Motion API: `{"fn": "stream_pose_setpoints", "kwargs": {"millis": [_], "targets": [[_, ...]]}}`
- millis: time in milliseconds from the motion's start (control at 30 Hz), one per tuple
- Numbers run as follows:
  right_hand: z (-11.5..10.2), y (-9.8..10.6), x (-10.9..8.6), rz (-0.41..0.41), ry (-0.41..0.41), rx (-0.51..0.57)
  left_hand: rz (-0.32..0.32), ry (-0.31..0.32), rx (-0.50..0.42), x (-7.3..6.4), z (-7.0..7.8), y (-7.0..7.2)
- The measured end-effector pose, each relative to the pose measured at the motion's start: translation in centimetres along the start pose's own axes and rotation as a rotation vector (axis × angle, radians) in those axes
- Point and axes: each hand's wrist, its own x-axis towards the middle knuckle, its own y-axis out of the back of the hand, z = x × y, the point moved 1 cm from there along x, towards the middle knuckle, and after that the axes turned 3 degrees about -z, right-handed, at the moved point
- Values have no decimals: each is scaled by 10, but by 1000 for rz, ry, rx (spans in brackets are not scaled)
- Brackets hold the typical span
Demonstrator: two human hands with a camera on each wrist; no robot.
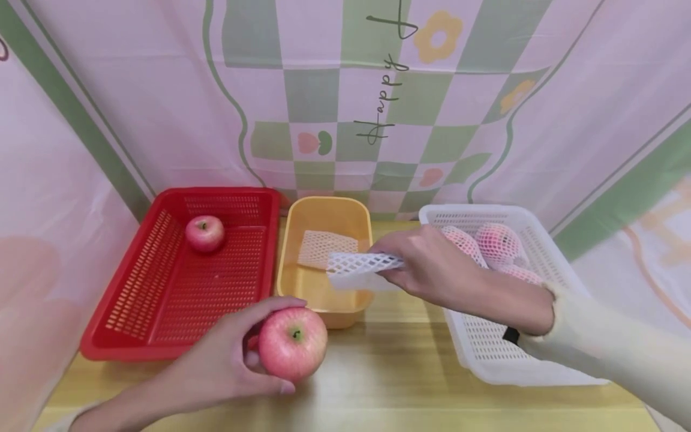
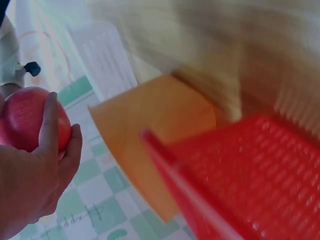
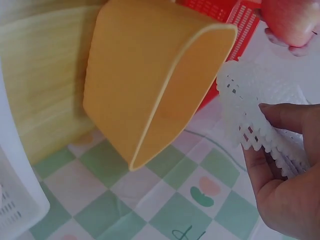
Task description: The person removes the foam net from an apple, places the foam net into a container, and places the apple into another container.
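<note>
My left hand holds a pink-red apple, stem up, over the table in front of the yellow bin. The thumb and fingers curve round its side, as the left wrist view also shows. Pinched in my right hand is a white foam net sleeve, flattened and hanging over the right side of the yellow bin. In the right wrist view thumb and fingers grip the foam net sleeve near its end. Another foam net lies inside the bin.
To the left stands a red basket with one bare apple in it. On the right is a white basket with several net-covered apples. A checkered cloth hangs behind the wooden table.
</note>
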Motion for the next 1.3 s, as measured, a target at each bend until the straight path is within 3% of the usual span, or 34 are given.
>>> {"fn": "stream_pose_setpoints", "kwargs": {"millis": [333,633,733,967,1100,1300], "targets": [[14,-2,32,-53,-35,-18,142,58,148,6,10,35],[33,-9,55,-72,-58,-50,171,215,85,21,20,66],[39,-11,62,-87,-87,-44,191,235,43,28,19,76],[47,-17,76,-121,-149,-19,229,234,-77,50,8,98],[53,-21,85,-108,-143,-19,271,294,-163,65,0,108],[61,-28,97,-109,-146,-14,315,377,-169,82,-13,119]]}}
